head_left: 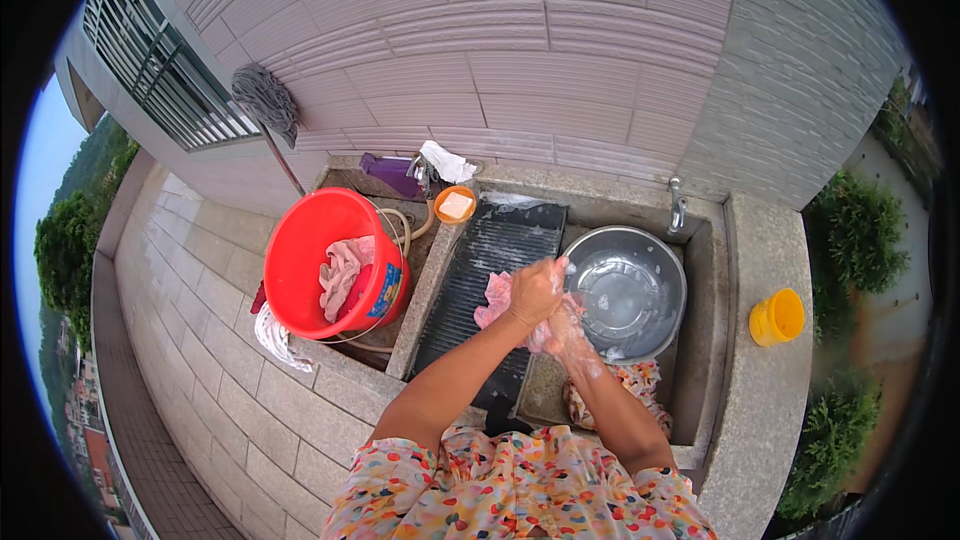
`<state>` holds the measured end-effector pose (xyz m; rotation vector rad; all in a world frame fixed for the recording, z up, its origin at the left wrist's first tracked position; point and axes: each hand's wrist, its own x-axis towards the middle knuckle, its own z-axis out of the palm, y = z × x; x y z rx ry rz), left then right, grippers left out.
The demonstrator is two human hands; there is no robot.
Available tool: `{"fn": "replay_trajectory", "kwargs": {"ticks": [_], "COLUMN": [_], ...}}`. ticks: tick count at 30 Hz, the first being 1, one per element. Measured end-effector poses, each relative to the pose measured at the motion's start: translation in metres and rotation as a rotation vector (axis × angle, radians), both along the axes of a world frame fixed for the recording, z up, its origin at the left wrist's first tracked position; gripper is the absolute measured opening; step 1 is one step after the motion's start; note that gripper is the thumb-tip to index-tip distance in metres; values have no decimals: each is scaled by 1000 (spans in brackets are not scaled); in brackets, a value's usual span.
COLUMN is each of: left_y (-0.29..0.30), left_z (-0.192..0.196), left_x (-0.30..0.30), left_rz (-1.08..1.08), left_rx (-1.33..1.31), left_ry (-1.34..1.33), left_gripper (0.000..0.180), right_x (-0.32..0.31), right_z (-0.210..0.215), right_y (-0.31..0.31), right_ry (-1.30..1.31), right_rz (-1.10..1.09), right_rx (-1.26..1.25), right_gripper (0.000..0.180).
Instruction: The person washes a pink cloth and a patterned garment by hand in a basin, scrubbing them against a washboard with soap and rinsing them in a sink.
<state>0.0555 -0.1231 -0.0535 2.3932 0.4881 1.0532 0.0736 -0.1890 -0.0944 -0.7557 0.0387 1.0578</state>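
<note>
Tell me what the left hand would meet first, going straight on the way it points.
Probably the left rim of the metal basin, just ahead and to the right of the left hand; depth is unclear, so it might pass above.

The black washboard lies free up top; rightward, the metal basin (faucet just beyond) obstructs.

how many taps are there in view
2: one tap at the wall behind the metal basin; the other beyond the red bucket, beside a purple object and white cloth. Others could be hidden.
</note>
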Motion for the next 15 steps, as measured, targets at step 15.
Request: {"fn": "replay_trajectory", "kwargs": {"ticks": [15], "left_y": [120], "left_z": [-9], "left_x": [7], "left_rz": [32], "left_rx": [-596], "left_ry": [183], "left_gripper": [47], "right_x": [68], "right_z": [-5], "right_y": [-32], "right_ry": [-514], "right_rz": [114], "right_rx": [-83], "right_gripper": [20]}}
